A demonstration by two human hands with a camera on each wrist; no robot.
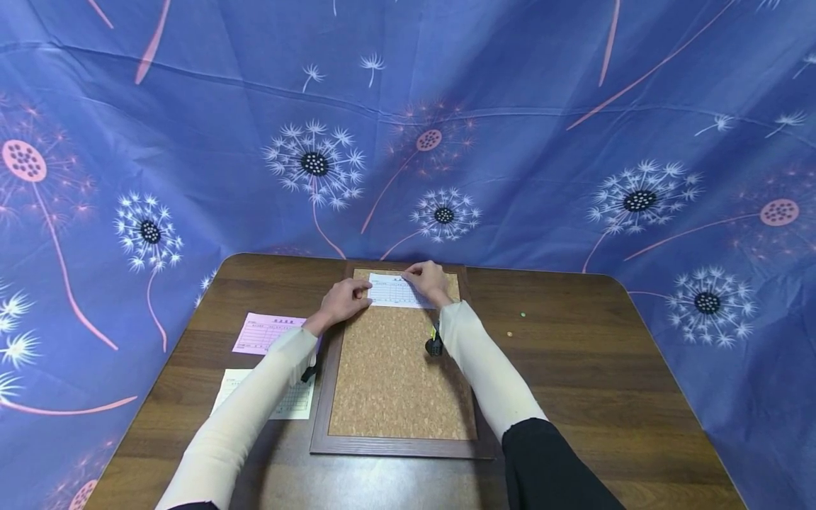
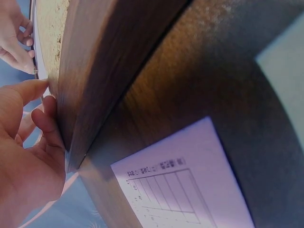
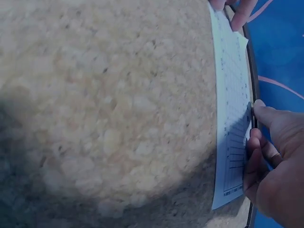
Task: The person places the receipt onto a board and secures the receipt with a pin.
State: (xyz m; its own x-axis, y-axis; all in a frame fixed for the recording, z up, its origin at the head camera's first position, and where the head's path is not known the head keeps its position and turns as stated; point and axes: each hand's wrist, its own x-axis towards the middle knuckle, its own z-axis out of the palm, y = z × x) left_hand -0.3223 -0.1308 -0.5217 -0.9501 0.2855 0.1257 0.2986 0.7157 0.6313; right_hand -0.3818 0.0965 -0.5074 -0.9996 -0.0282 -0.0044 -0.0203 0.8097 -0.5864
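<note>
A rectangular cork board (image 1: 395, 382) in a dark wooden frame lay flat on the rounded, wood-grain table (image 1: 574, 368); its surface was coarse and speckled, grainy in the right wrist view; a thin white printed slip (image 1: 395, 290), ruled with a faint table, lay flat across the board's far end; the left hand (image 1: 344, 301) pinched the slip's left edge with curled fingers, and the right hand (image 1: 428, 281) pressed curled fingertips on its right end; the print was too small to read; left of the board lay a smooth pink form (image 1: 268, 333) and a pale yellow form (image 1: 280, 404), the latter partly hidden under the left forearm; the left wrist view showed the frame's edge close and the slip barely
</note>
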